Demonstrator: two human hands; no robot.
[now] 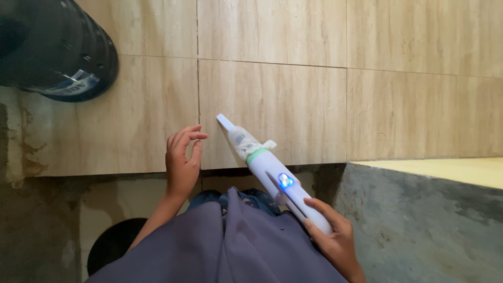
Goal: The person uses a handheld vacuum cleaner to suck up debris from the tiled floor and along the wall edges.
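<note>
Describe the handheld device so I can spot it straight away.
Start at the beige tiled wall filling the upper view. Just below its middle, the right hand grips a white handheld vacuum, nozzle against the tiles. Its glowing blue button, green ring and clear front section set it apart.

handheld vacuum [272, 170] | white, green band, blue light lit | nozzle tip against tiled wall

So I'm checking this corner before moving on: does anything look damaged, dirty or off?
Yes. The surface at the left edge, beside the tan tiles, is stained and blotchy. The right hand holds a white handheld vacuum, light on, nozzle at a tile joint. The left hand is empty.
</note>
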